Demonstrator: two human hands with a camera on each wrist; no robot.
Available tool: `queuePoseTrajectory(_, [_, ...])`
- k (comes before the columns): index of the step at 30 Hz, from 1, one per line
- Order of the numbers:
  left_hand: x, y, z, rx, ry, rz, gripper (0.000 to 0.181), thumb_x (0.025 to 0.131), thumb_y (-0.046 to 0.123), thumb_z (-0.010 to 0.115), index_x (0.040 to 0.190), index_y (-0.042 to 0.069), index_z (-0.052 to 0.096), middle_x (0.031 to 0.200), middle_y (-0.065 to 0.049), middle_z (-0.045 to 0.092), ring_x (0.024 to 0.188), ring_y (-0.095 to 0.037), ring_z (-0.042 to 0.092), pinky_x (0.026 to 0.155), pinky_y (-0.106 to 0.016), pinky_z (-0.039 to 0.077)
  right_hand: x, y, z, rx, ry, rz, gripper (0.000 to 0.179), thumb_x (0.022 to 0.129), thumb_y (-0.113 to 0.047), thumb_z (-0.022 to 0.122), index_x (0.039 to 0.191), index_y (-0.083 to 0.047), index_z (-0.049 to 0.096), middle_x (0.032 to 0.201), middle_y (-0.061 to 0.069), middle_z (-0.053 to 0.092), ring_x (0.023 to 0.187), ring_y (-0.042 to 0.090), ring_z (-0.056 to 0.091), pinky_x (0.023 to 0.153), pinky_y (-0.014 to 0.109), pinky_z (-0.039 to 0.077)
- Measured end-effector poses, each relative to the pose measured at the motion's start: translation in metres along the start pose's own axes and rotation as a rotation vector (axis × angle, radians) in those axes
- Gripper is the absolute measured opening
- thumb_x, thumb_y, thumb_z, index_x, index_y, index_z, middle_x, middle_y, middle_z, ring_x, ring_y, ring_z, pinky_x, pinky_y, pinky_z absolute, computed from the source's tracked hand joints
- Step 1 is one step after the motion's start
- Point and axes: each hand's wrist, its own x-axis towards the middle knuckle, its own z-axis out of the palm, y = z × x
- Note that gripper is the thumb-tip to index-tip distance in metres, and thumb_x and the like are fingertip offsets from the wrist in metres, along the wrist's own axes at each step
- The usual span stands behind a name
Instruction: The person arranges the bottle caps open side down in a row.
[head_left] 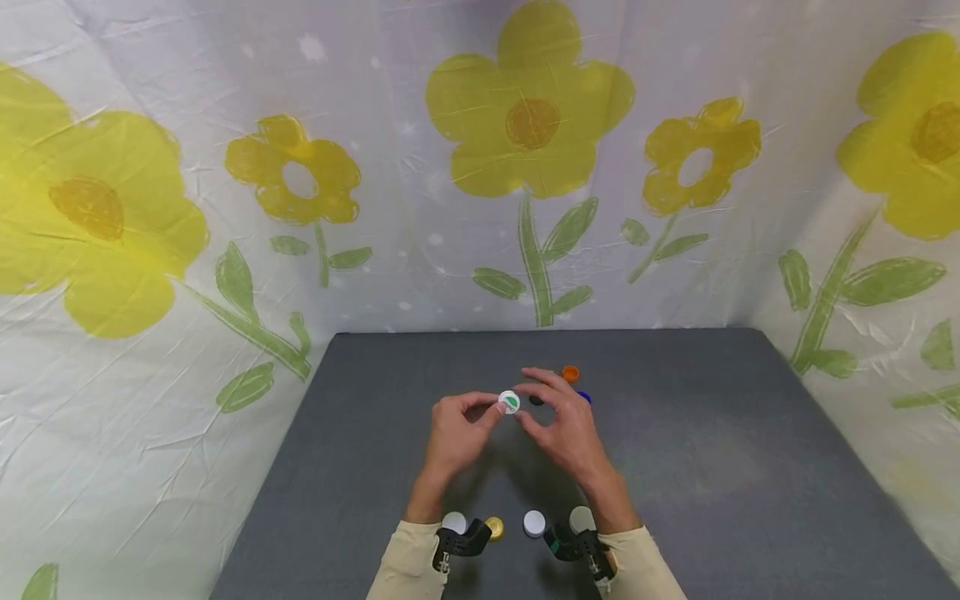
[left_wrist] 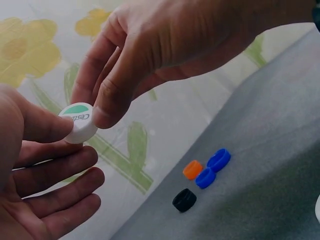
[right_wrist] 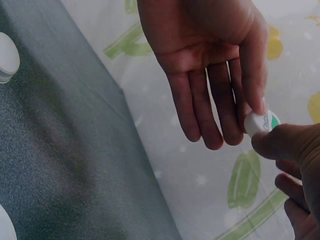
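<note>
Pinching, with left hand (head_left: 459, 433) and right hand (head_left: 566, 427) together, a round white plastic cap (head_left: 511, 401) with green printing on top. Held between both, above flat dark grey tabletop (head_left: 712, 433).

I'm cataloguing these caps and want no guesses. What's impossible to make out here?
Lettering on the held cap: too small in the head view; partly under the left thumb in the left wrist view.
Black cap: head view, partly behind the right hand.
Blue cap: head view, partly hidden by the same hand.
White cap: head view, partly behind a dark wrist mount.
Two white caps: right wrist view, cut off by the left edge.
</note>
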Motion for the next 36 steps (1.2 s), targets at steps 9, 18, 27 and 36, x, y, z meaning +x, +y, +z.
queuePoseTrajectory(9, [-0.001,-0.002,-0.003,-0.011,-0.038,-0.058,0.017,0.092,0.029,0.073,0.103,0.018,0.078,0.098,0.004,0.077,0.089,-0.008,0.073,0.082,-0.035,0.059,-0.001,-0.001,0.0,0.015,-0.042,0.027,0.033,0.083,-0.017,0.083,0.115,-0.02,0.074,0.137,-0.003,0.062,0.126,0.019,0.059,0.099,0.046,0.053])
queuePoseTrajectory(18, [-0.004,0.0,-0.007,0.092,-0.038,0.017,0.025,0.094,0.023,0.07,0.117,0.014,0.074,0.113,-0.001,0.075,0.108,-0.017,0.071,0.093,-0.046,0.056,-0.001,-0.003,0.001,-0.013,-0.065,0.065,0.029,0.085,-0.022,0.082,0.113,-0.021,0.074,0.138,-0.005,0.06,0.119,0.019,0.063,0.091,0.041,0.057])
queuePoseTrajectory(27, [-0.001,0.003,-0.018,0.297,-0.057,0.207,0.03,0.088,0.014,0.078,0.117,0.011,0.075,0.113,-0.002,0.076,0.109,-0.019,0.07,0.096,-0.042,0.054,0.004,-0.006,0.006,-0.024,-0.108,0.082,0.027,0.086,-0.024,0.081,0.112,-0.019,0.074,0.139,0.002,0.06,0.129,0.024,0.058,0.101,0.049,0.051])
queuePoseTrajectory(36, [-0.002,-0.004,-0.038,0.468,-0.074,0.22,0.026,0.085,0.015,0.081,0.11,0.012,0.078,0.107,-0.004,0.077,0.103,-0.024,0.072,0.092,-0.044,0.056,0.014,-0.013,0.024,-0.08,-0.21,0.012,0.026,0.087,-0.025,0.08,0.111,-0.016,0.076,0.138,0.008,0.06,0.131,0.029,0.055,0.103,0.051,0.049])
